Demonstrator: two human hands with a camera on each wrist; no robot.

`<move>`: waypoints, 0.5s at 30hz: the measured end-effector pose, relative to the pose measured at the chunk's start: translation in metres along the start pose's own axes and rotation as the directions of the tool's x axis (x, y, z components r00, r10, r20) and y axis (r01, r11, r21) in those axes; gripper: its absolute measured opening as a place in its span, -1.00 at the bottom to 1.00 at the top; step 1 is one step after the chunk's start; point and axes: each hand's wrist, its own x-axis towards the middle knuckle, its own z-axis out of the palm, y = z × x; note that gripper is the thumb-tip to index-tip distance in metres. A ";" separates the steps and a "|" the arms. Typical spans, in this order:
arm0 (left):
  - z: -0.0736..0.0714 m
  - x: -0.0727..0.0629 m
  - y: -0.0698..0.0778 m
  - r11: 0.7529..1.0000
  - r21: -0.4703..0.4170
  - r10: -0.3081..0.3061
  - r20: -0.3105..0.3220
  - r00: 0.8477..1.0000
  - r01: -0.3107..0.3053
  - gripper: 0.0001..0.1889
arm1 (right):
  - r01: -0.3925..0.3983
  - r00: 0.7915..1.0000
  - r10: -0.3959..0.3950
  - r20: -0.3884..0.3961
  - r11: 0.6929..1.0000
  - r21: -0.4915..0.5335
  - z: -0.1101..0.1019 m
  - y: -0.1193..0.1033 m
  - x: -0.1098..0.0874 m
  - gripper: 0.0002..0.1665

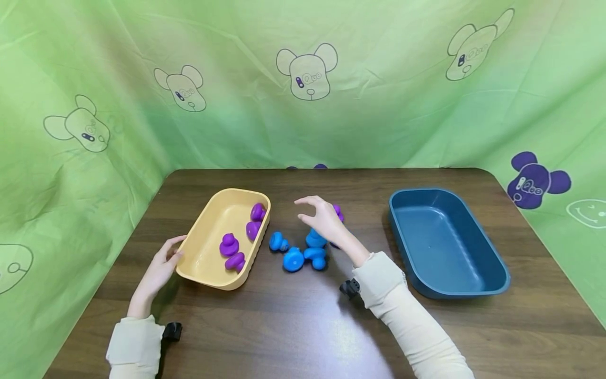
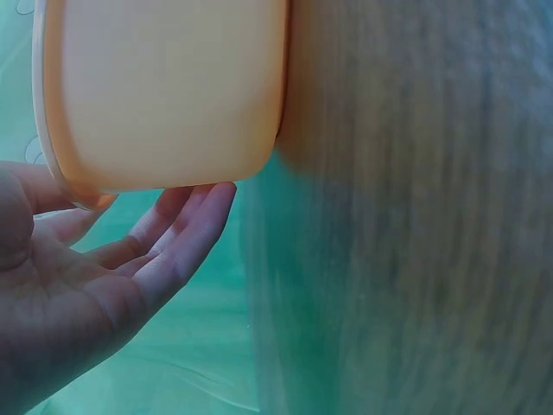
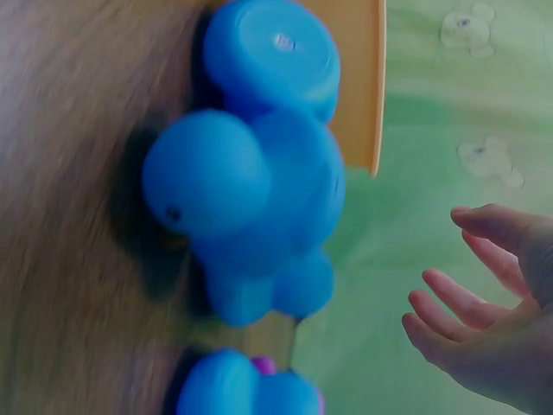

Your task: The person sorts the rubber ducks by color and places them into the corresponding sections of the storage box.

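Observation:
At the left, a yellow plastic basin (image 1: pixel 201 237) holds several purple rubber ducks (image 1: pixel 229 245). My left hand (image 1: pixel 160 271) grips its near left rim, the thumb at the edge and the fingers against the outer wall (image 2: pixel 164 95). Several blue rubber ducks (image 1: pixel 293 259) lie in a cluster on the table right of the basin, some tipped over. My right hand (image 1: pixel 326 220) is over the far side of this cluster, fingers spread and thumb apart, holding nothing. One blue duck (image 3: pixel 268 190) looms large in the right wrist view. Beyond the hand a purple duck (image 1: pixel 338 211) is partly hidden.
A dark blue basin (image 1: pixel 433 231) with nothing in it stands at the right of the brown wooden table (image 1: pixel 265 326). Green printed cloth (image 1: pixel 379 116) hangs behind the table and along its sides. Each sleeve cuff has a black wrist device (image 1: pixel 172 331).

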 end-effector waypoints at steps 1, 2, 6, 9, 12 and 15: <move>0.000 0.000 0.000 1.000 -0.001 -0.003 0.001 1.000 0.003 -0.64 | -0.010 1.000 0.010 -0.004 1.000 -0.001 -0.002 0.003 0.000 -0.62; 0.000 0.000 0.001 1.000 -0.002 -0.007 0.003 1.000 0.007 -0.64 | -0.019 1.000 0.019 -0.008 1.000 -0.002 -0.004 0.005 0.000 -0.63; 0.000 0.000 0.001 1.000 0.001 -0.018 0.003 1.000 0.018 -0.63 | -0.038 0.999 0.037 -0.032 0.999 -0.023 -0.013 0.014 -0.001 -0.63; 0.000 0.000 0.001 1.000 0.008 -0.011 -0.003 1.000 0.011 -0.63 | -0.060 0.997 0.059 -0.046 0.998 -0.031 -0.018 0.021 -0.002 -0.63; 0.000 0.000 0.001 1.000 0.016 -0.003 -0.009 1.000 0.004 -0.63 | -0.085 0.995 0.082 -0.059 0.996 -0.040 -0.023 0.027 -0.002 -0.63; 0.000 0.000 0.001 1.000 0.016 -0.003 -0.009 1.000 0.003 -0.63 | -0.104 0.993 0.101 -0.067 0.994 -0.044 -0.026 0.033 -0.002 -0.63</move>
